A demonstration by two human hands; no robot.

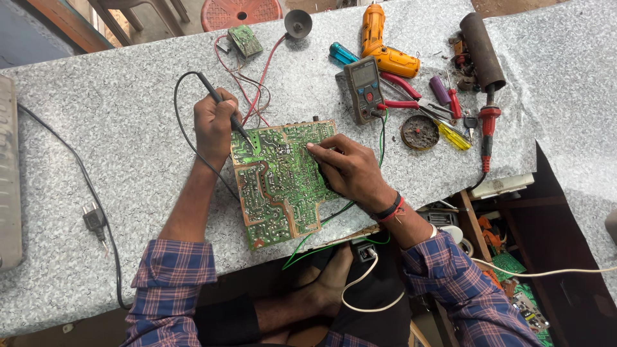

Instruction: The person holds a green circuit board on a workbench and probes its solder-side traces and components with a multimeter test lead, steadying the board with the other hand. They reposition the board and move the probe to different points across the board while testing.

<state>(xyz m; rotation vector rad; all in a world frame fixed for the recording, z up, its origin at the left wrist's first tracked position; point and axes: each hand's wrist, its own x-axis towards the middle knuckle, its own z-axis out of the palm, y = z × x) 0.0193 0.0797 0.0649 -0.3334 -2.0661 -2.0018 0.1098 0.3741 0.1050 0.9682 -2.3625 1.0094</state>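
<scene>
Checked blue sleeves framing green rectangular circuit board (281, 183) lying solder-side up, mid-bench. Left hand (214, 125) pinching black probe (222, 109) pen-style onto board's top-left; right hand (347, 168) closed round 2nd probe, steadying board's right edge.

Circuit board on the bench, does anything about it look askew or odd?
The green circuit board lies at a tilt to the table's front edge, and its near corner reaches that edge. The left hand presses a black probe to it; the right hand rests on it. No damage shows.
</scene>
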